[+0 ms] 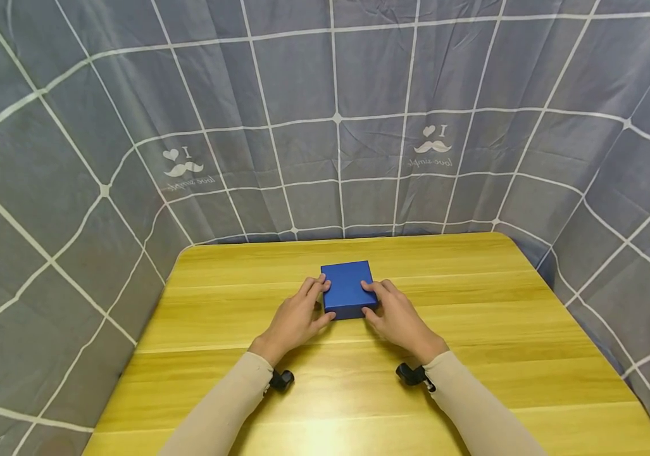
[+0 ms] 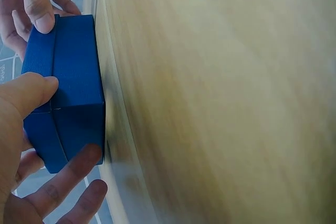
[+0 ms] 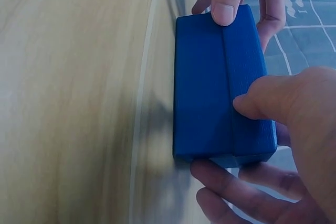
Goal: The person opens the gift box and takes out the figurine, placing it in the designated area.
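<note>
A blue lidded box (image 1: 350, 286) sits on the wooden table, and in the wrist views a seam runs along its side between lid and base. My left hand (image 1: 295, 318) grips its left side, with the thumb (image 2: 39, 90) on the front face near the seam. On the opposite side my right hand (image 1: 397, 315) holds the box too, its thumb (image 3: 257, 100) pressed at the lid's edge. Fingers of both hands reach around the sides and onto the top edges. The lid looks closed, and what is inside is hidden.
The yellow wood-grain table (image 1: 233, 392) extends around the box on all sides. A grey curtain (image 1: 302, 152) with white grid lines hangs behind the table and along both sides. Small black wrist cameras (image 1: 411, 373) are strapped at both cuffs.
</note>
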### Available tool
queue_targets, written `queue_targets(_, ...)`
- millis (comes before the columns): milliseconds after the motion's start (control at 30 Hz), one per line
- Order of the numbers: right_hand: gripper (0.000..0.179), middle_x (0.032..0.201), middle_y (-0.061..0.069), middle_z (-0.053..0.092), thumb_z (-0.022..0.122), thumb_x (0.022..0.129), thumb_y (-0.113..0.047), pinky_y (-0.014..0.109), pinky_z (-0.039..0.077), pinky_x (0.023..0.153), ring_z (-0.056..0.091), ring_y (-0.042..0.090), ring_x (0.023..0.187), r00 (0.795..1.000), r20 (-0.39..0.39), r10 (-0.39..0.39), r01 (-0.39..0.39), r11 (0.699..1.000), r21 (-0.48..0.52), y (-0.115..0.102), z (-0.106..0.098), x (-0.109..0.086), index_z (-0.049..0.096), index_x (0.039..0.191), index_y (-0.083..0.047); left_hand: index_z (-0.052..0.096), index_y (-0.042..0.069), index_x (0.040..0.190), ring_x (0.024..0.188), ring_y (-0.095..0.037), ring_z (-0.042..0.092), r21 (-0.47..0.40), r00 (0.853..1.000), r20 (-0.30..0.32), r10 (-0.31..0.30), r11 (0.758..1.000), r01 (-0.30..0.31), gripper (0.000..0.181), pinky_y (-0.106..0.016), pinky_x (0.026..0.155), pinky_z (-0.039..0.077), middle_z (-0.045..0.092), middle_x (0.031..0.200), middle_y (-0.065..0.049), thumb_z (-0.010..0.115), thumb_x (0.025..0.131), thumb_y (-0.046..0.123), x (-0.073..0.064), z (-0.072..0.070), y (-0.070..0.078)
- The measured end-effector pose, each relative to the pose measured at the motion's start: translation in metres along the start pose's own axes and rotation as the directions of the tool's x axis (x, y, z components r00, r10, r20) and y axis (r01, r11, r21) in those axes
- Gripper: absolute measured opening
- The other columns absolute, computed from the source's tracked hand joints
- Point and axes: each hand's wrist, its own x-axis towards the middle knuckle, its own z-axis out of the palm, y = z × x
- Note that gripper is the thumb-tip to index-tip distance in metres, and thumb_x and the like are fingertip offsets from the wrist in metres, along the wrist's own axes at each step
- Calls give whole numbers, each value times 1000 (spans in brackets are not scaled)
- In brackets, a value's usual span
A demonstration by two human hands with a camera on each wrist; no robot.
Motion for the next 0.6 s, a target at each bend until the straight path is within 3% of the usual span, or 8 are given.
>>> queue_targets(267,67,143,22,70,88,106,-15,41,62,95,70,28,112,1000,-11,-20,20,1000,-8,-1,1,-5,62,167,-3,52,10,175,101,-18,76,-3,1000,24,-11,1000,11,78,-34,85,66,54,175,-14,84,110,41,-3,1,0)
queue_targets(600,67,142,22,70,89,105,-14,40,63,92,72,28,111,998,-25,-49,48,999,-18,-1,1,-9,64,165,-3,51,9,175,102,-17,76,2,1000,27,-2,1000,2,79,-32,84,66,54,174,-15,84,111,41,-7,-2,3)
